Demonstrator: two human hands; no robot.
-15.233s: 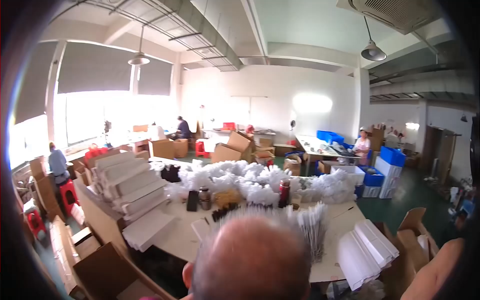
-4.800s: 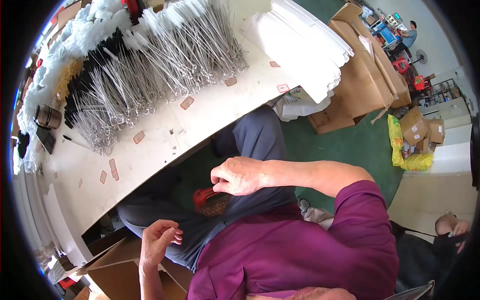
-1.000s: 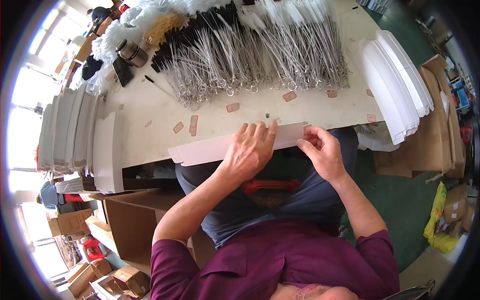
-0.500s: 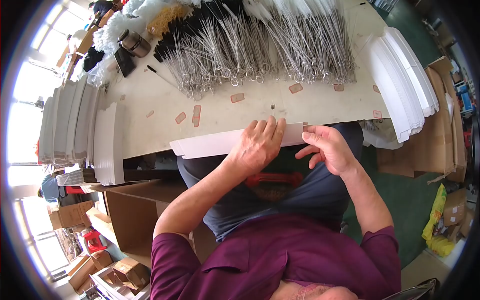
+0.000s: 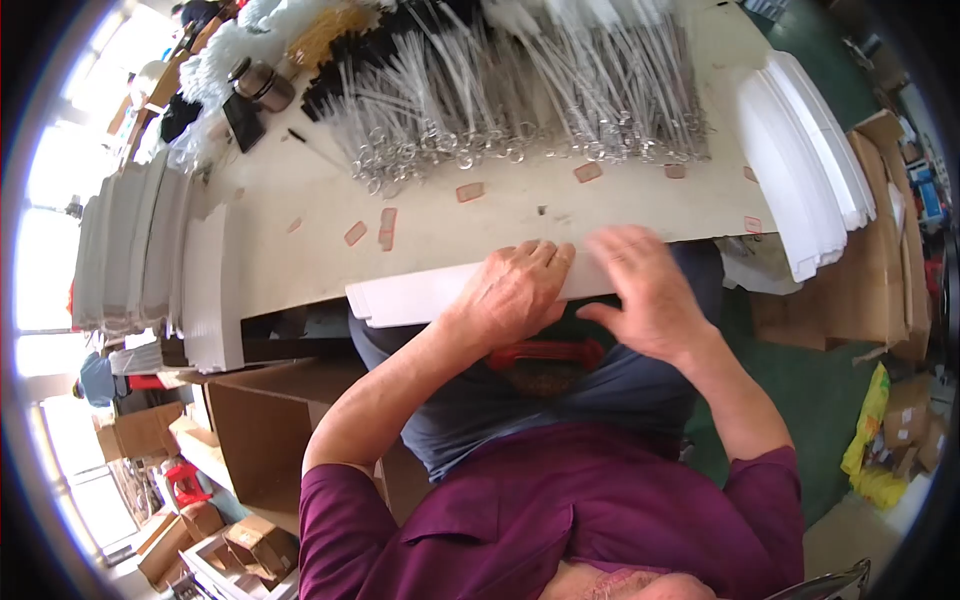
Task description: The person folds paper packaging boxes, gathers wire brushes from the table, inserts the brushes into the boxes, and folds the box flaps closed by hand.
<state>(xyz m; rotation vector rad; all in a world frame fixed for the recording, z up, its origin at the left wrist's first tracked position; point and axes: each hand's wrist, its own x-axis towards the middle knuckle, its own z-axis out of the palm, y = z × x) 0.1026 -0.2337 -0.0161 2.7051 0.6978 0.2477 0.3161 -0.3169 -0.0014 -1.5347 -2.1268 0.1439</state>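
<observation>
A long, narrow white carton lies along the table's front edge. My left hand rests over its middle with the fingers bent round it. At the carton's right end is my right hand, slightly blurred, with thumb and fingers apart and nothing visible between them. The part of the carton under and between the hands is hidden. Behind the hands, wire-handled brushes with ring ends lie in rows on the table.
White flat cartons are stacked at the right and left. A metal flask, dark phone and pen lie at the back left. An open cardboard box stands below the table.
My right hand has moved up over the carton's right end, its fingers spreading from a pinch-like pose. My left hand has stayed on the carton, shifting slightly right since a second ago.
</observation>
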